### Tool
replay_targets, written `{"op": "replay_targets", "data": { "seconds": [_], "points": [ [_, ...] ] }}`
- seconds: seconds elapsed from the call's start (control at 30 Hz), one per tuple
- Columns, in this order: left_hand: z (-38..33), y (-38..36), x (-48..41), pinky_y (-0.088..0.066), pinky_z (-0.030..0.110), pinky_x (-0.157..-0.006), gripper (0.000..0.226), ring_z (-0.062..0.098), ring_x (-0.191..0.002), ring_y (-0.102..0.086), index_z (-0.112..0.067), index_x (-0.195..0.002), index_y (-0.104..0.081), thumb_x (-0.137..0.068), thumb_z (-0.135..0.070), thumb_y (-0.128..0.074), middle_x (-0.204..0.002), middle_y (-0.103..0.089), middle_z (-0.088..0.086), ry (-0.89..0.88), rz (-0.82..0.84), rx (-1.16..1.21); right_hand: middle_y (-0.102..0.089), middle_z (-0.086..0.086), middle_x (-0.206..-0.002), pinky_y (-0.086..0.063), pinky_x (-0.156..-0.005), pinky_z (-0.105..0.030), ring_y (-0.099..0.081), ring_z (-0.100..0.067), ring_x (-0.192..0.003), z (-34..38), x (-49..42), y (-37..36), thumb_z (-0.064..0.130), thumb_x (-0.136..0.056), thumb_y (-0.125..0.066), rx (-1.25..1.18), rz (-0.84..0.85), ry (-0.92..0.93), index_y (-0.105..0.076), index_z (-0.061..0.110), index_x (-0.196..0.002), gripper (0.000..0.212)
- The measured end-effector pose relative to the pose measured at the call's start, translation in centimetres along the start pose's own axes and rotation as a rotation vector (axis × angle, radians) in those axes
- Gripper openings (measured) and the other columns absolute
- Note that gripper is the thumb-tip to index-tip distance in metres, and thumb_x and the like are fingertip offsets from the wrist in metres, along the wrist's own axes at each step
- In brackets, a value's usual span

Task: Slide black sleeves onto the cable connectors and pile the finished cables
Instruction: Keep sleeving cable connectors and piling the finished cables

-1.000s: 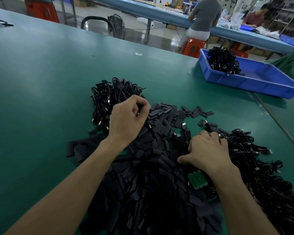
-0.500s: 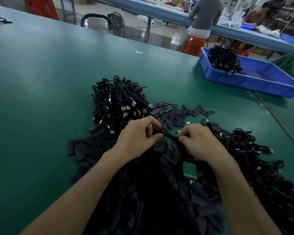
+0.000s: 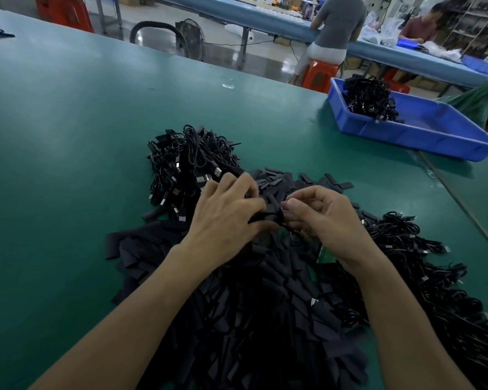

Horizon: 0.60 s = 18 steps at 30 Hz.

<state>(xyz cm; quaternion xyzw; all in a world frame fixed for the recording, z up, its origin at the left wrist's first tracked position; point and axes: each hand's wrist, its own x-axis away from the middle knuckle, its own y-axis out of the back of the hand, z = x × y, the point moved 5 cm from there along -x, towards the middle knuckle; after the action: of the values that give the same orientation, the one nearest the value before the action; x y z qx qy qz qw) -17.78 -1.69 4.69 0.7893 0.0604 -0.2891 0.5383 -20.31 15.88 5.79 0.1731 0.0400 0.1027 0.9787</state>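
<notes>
Black sleeves [image 3: 251, 319] lay in a big loose heap on the green bench [image 3: 68, 136], centre-near, running under both forearms. A few strays sat flat at the heap's far edge.

Left hand [image 3: 226, 218] and right hand [image 3: 327, 218] met just over the far end of the heap, fingertips almost touching. Both pinched one small black piece [image 3: 268, 216] between them. Left fingers were curled over it from the left, and right thumb and forefinger were closed on it from the right. It was probably a sleeve on a connector, but too dark and small to tell one from the other.

Cable pile [image 3: 192, 161] sat just beyond the left hand's knuckles, to the far left of the heap. It was coiled black leads, with silver plug ends showing on the near side.

Second cable pile [image 3: 423, 266] lay right of the heap, stretching from beside the right wrist to the near right corner. It was a looser tangle with small plug tips visible.

Green circuit board [image 3: 323, 256] showed partly under the right wrist, between the sleeves and the second pile.

Blue bin [image 3: 423, 142] stood far right on the bench, well apart from the hands. A clump of black cables [image 3: 366, 99] filled its far-left corner.

Past the bench edge, a seated person [image 3: 338, 21] on a red stool [image 3: 319, 74] faced another long bench, back to the camera. A fan [image 3: 190, 32] stood on the floor.
</notes>
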Motion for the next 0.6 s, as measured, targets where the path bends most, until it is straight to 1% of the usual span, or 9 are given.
{"op": "replay_targets", "data": {
  "seconds": [0.07, 0.13, 0.17, 0.23, 0.3, 0.33, 0.43, 0.5, 0.6],
  "points": [
    [0.8, -0.6, 0.1, -0.033, 0.034, -0.086, 0.058, 0.017, -0.101, -0.045, -0.025, -0.094, -0.074, -0.084, -0.072, -0.042, -0.103, -0.054, -0.009, 0.105, 0.073, 0.06, -0.076, 0.007, -0.097, -0.056, -0.079, -0.022, -0.072, -0.009, -0.092, 0.0, 0.4, 0.8, 0.046, -0.084, -0.075, 0.161, 0.096, 0.028, -0.072, 0.032, -0.098, 0.02],
    [1.6, -0.6, 0.1, -0.036, 0.034, -0.084, 0.062, 0.016, -0.096, -0.05, -0.023, -0.087, -0.074, -0.088, -0.07, -0.034, -0.097, -0.054, -0.011, 0.208, 0.061, 0.136, -0.074, 0.011, -0.106, -0.055, -0.085, -0.019, -0.07, -0.005, -0.099, 0.1, 1.0, 1.1, 0.062, -0.069, -0.08, 0.156, 0.199, 0.011, -0.071, 0.041, -0.106, 0.043],
    [2.0, -0.5, 0.1, -0.039, 0.035, -0.08, 0.062, 0.015, -0.091, -0.052, -0.022, -0.081, -0.073, -0.09, -0.068, -0.033, -0.093, -0.054, -0.011, 0.248, 0.047, 0.17, -0.074, 0.01, -0.11, -0.055, -0.089, -0.02, -0.07, -0.006, -0.103, 0.0, 1.0, 1.2, 0.06, -0.067, -0.083, 0.123, 0.219, 0.017, -0.07, 0.041, -0.11, 0.049],
    [2.6, -0.6, -0.1, -0.042, 0.033, -0.067, 0.055, 0.012, -0.079, -0.055, -0.024, -0.069, -0.067, -0.093, -0.065, -0.04, -0.088, -0.054, -0.012, 0.311, 0.057, 0.29, -0.074, 0.008, -0.11, -0.056, -0.09, -0.023, -0.071, -0.009, -0.101, -0.1, 0.9, 1.3, 0.037, -0.076, -0.086, 0.101, 0.166, 0.07, -0.067, 0.036, -0.117, 0.045],
    [2.6, -0.9, -0.3, -0.043, 0.032, -0.062, 0.048, 0.006, -0.069, -0.053, -0.028, -0.062, -0.064, -0.094, -0.061, -0.048, -0.086, -0.055, -0.01, 0.344, 0.094, 0.48, -0.076, 0.006, -0.104, -0.059, -0.085, -0.027, -0.073, -0.01, -0.094, -0.1, 0.5, 1.2, 0.012, -0.087, -0.077, 0.123, 0.07, 0.106, -0.063, 0.031, -0.118, 0.039],
    [2.5, -0.9, -0.3, -0.041, 0.031, -0.061, 0.048, 0.004, -0.065, -0.052, -0.028, -0.061, -0.065, -0.095, -0.059, -0.05, -0.084, -0.056, -0.009, 0.359, 0.096, 0.559, -0.075, 0.005, -0.104, -0.059, -0.083, -0.027, -0.073, -0.01, -0.092, -0.1, 0.4, 1.1, 0.008, -0.089, -0.074, 0.124, 0.043, 0.112, -0.062, 0.031, -0.117, 0.039],
    [2.5, -0.7, -0.2, -0.032, 0.017, -0.052, 0.051, 0.001, -0.048, -0.046, -0.026, -0.059, -0.065, -0.099, -0.054, -0.05, -0.065, -0.055, -0.012, 0.432, 0.023, 0.697, -0.066, 0.009, -0.117, -0.056, -0.081, -0.022, -0.071, -0.007, -0.097, 0.0, 0.6, 0.0, 0.031, -0.081, -0.081, 0.055, 0.093, 0.104, -0.057, 0.04, -0.119, 0.045],
    [2.5, -0.7, 0.0, -0.027, 0.013, -0.042, 0.052, 0.006, -0.038, -0.036, -0.021, -0.061, -0.066, -0.1, -0.052, -0.051, -0.045, -0.044, -0.014, 0.487, 0.002, 0.764, -0.063, 0.009, -0.115, -0.055, -0.083, -0.024, -0.069, -0.008, -0.1, 0.0, 0.8, -0.6, 0.047, -0.071, -0.079, 0.024, 0.076, 0.11, -0.055, 0.04, -0.118, 0.053],
    [2.2, -0.9, 0.1, -0.027, 0.014, -0.04, 0.054, 0.007, -0.036, -0.031, -0.02, -0.061, -0.067, -0.101, -0.051, -0.048, -0.04, -0.036, -0.011, 0.521, 0.028, 0.843, -0.06, 0.011, -0.107, -0.055, -0.082, -0.022, -0.065, -0.004, -0.097, -0.2, 1.0, -1.7, 0.049, -0.063, -0.083, 0.128, -0.024, 0.139, -0.049, 0.04, -0.112, 0.061]
  ]
}}
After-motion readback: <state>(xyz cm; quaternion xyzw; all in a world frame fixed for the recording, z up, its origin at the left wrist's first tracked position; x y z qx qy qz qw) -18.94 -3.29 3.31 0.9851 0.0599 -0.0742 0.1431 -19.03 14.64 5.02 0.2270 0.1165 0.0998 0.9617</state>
